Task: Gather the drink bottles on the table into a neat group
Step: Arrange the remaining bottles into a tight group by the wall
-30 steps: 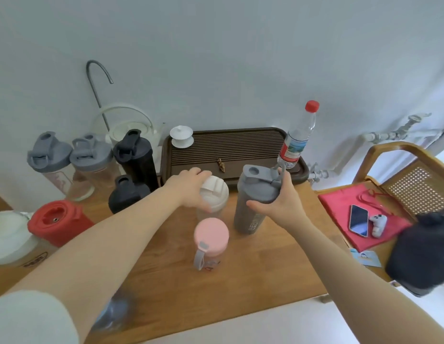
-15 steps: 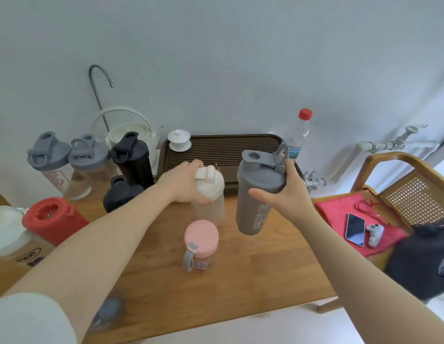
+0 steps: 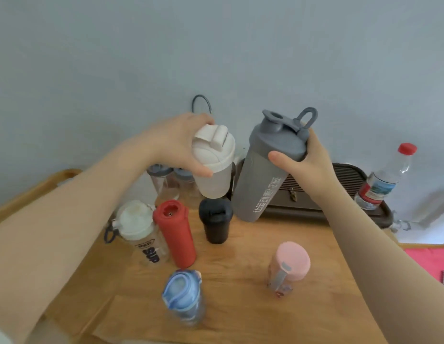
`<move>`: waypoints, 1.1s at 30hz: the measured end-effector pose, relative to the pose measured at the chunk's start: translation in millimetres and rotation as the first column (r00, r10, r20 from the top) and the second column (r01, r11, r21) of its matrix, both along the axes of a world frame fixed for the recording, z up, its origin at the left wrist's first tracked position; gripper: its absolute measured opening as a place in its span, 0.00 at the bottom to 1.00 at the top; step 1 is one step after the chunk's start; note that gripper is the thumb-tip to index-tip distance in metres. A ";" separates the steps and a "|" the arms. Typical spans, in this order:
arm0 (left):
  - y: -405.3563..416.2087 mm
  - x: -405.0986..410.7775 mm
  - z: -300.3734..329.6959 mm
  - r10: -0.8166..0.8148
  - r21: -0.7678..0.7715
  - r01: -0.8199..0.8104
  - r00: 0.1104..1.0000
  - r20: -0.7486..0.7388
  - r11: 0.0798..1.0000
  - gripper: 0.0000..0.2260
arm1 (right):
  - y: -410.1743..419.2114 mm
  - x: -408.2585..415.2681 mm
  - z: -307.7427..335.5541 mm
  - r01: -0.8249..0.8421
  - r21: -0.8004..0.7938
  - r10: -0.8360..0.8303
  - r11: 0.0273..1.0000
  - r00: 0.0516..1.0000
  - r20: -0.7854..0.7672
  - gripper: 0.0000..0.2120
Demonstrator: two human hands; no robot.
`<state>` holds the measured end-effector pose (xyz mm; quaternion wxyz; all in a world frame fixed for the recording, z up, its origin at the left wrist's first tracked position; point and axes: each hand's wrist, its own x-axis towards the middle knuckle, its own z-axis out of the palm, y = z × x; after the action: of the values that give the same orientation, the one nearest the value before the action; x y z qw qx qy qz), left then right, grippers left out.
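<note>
My left hand grips the lid of a white shaker bottle, held in the air. My right hand holds a tall grey shaker bottle by its lid, tilted and lifted above the table. Below them on the wooden table stand a red bottle, a small black bottle, a clear bottle with a white lid, a blue-lidded bottle and a pink-lidded bottle. Two clear bottles with grey lids are partly hidden behind my left hand.
A dark slatted tea tray lies at the back right, and a plastic water bottle with a red cap stands on its right end. A red cloth lies at the right edge. A grey wall rises behind the table.
Both hands have lifted their bottles off the table and carried them left, toward the bottles at the back left. The view has swung left, bringing the blue-lidded bottle into sight.
</note>
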<state>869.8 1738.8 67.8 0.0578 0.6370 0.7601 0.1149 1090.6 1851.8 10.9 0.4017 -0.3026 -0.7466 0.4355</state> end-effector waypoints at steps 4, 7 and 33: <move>-17.3 -56.5 -3.3 -0.018 -0.001 0.018 0.999 -0.039 1.000 0.43 | -17.0 -62.7 4.6 -0.004 0.021 0.004 1.000 1.000 -0.005 0.25; -26.2 -98.5 -1.7 -0.059 -0.027 0.057 0.995 -0.080 0.998 0.43 | -26.6 -106.1 8.7 0.022 0.046 -0.023 0.999 1.000 0.019 0.24; -15.5 -215.8 -174.6 -0.623 -0.388 0.536 0.769 -0.140 0.749 0.39 | -45.4 -215.0 -101.3 0.034 -0.045 0.010 0.998 0.673 0.740 0.46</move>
<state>654.0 1723.2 -106.8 0.0949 0.8333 0.5310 -0.1210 875.6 1806.4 -90.4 0.0599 -0.4687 -0.8310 0.2935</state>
